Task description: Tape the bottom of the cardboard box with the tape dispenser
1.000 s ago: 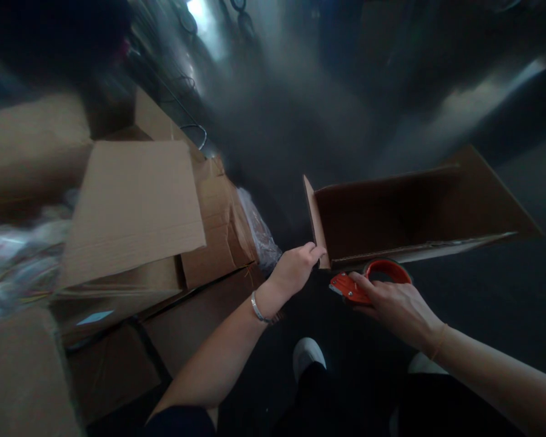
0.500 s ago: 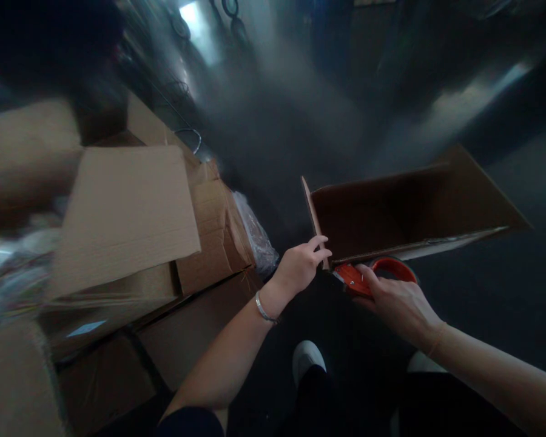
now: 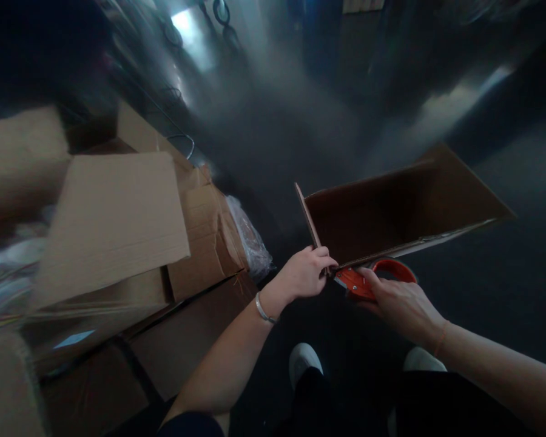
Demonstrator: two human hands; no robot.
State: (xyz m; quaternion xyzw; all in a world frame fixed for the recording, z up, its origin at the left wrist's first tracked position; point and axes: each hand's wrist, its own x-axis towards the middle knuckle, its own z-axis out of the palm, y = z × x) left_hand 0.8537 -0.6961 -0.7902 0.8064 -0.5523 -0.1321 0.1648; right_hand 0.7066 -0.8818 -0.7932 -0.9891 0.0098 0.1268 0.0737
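An open cardboard box stands on the dark floor in front of me, its brown inside showing. My left hand is closed at the near left corner of this box, fingers curled over the edge by an upright flap. Whether a tape end is also between those fingers is hidden. In my right hand is a red tape dispenser, its front end against the box's near side, close to my left fingertips. A ring-shaped red part of it shows above my right knuckles.
On the left is a large open carton with flaps spread and plastic-wrapped items inside. Clear plastic wrap hangs by its right side. My shoes are below my hands. Wheels stand far back on the shiny floor.
My left fingers have moved down from the flap's edge to the box corner and curled in, beside the dispenser's tip. The right hand keeps its hold. The whole view has shifted slightly.
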